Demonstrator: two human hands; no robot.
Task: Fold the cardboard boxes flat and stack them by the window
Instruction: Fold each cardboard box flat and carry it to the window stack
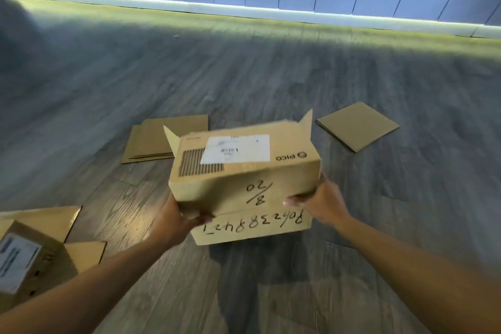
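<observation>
**Box in both hands, not yet flat**

Plainly this cardboard box [244, 171] is light and hollow; it hangs between the hands above the floor [244, 68], and its thin walls look ready to give under a squeeze. The left hand [173, 221] grips its near left lower corner, thumb curled onto the front face; the right hand [321, 202] grips the near right lower corner the same way. To collapse it, I judge the better hold is on two opposite edges, pushing them past each other, since the creases will fold but the panels stay stiff.

It is brown, with a white label and a printed barcode patch on top, handwritten numbers on the near face and lower flap, and its far flaps standing open. Beyond the left hand lies a flattened stack [151, 141]; beyond the right hand, another flat piece [357, 126].
</observation>
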